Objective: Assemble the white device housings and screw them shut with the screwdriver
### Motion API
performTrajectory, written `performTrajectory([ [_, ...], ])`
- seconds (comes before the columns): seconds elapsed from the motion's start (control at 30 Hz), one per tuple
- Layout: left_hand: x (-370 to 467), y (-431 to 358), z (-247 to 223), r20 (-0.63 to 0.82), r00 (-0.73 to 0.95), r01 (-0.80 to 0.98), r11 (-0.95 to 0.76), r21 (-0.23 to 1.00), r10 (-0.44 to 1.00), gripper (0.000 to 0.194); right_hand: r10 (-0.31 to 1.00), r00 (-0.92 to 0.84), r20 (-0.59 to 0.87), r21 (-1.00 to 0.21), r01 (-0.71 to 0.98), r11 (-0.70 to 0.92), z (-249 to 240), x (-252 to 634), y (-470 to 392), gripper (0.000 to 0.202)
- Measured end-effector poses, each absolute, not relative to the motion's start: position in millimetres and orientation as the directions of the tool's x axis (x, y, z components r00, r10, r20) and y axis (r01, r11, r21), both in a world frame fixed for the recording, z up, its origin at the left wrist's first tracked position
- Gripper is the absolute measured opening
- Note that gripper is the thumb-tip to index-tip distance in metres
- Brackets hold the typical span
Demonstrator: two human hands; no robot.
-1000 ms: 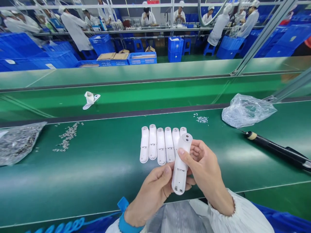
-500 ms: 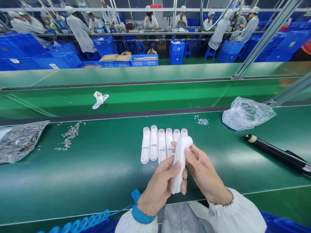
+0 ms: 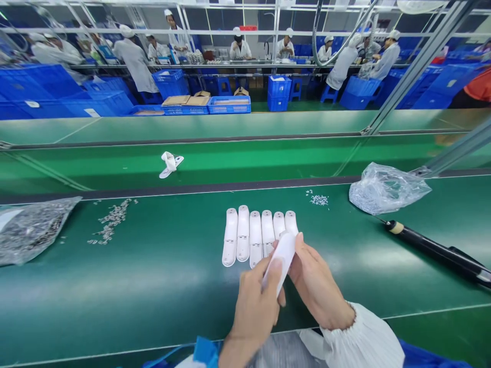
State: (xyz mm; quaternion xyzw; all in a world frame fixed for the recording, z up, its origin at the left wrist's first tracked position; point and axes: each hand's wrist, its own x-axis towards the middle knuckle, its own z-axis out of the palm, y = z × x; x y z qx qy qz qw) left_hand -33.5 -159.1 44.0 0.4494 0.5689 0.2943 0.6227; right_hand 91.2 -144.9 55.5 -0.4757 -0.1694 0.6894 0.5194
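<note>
Above the worktop (image 3: 153,296), toward the near edge: white casing (image 3: 284,253) held aslant

Gripped low by the left hand (image 3: 255,299), with thumb along the smooth face, and high by the right hand (image 3: 317,289), probably to steady both ends. Just beyond: six similar casings (image 3: 243,232), laid side by side, seemingly for easy reach; lower ends at the right blocked from view. Near the far edge: small screw-like parts (image 3: 319,200) and a clear bag (image 3: 387,190), with a black driver (image 3: 433,247) just in front. Farther left: loose metallic pieces (image 3: 114,219) near a second bag (image 3: 36,230).
</note>
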Motion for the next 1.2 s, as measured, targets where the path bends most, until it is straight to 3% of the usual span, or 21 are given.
performTrajectory([
  [0.07,-39.3,-153.4,45.2,-0.602,0.349,-0.045,0.655,0.755,0.718,0.059,0.885,-0.014,-0.466,-0.713,-0.587,-0.384,55.1,92.6,-147.5,0.052],
  [0.13,-44.5,-150.5,44.5,-0.584,0.51,-0.192,0.745,0.638,0.632,0.053,0.901,-0.016,-0.433,-0.733,-0.576,-0.362,54.6,93.6,-150.6,0.05],
  [0.23,-46.4,-151.1,42.2,-0.506,0.574,-0.26,0.729,0.633,0.644,0.041,0.934,0.013,-0.356,-0.818,-0.488,-0.305,54.9,92.5,-153.8,0.046],
  [0.43,-54.6,-146.7,50.9,-0.532,0.545,-0.155,0.701,0.696,0.649,0.044,0.93,-0.058,-0.364,-0.862,-0.357,-0.359,56.6,90.9,-149.6,0.049],
  [0.5,-70.8,-138.7,54.9,-0.459,0.434,-0.018,0.517,0.856,0.775,0.043,0.94,-0.018,-0.341,-0.911,-0.238,-0.336,48.9,99.2,-146.3,0.056],
  [0.57,-93.5,-129.1,53.9,-0.274,0.169,0.283,0.22,0.934,0.947,0.039,0.959,0.113,-0.259,-0.965,-0.056,-0.254,33.9,113.1,-142.0,0.063],
  [0.63,-117.0,-120.5,45.2,0.003,-0.07,0.628,0.042,0.777,0.998,0.04,0.956,0.255,-0.146,-0.969,0.156,-0.189,14.9,129.1,-137.2,0.062],
  [0.73,-138.8,-112.9,22.9,0.203,-0.084,0.88,-0.023,0.474,0.976,0.043,0.937,0.332,-0.107,-0.916,0.333,-0.223,-9.5,146.5,-130.9,0.061],
  [0.8,-141.4,-107.8,11.7,0.184,0.002,0.911,-0.077,0.405,0.983,0.041,0.949,0.282,-0.141,-0.904,0.353,-0.239,-18.4,150.3,-128.3,0.062],
  [0.87,-139.6,-94.3,10.2,0.154,0.012,0.907,-0.076,0.414,0.988,0.036,0.959,0.226,-0.174,-0.906,0.344,-0.245,-21.5,150.0,-127.2,0.063],
  [1.1,-158.1,62.5,45.6,0.136,-0.314,0.864,0.224,0.451,0.94,0.019,0.949,0.269,-0.167,-0.894,0.365,-0.261,-19.8,154.0,-129.0,0.061],
  [1.2,-165.2,131.3,52.4,0.093,-0.461,0.792,0.362,0.492,0.882,0.033,0.949,0.26,-0.175,-0.887,0.378,-0.267,-17.9,155.9,-131.3,0.059],
])
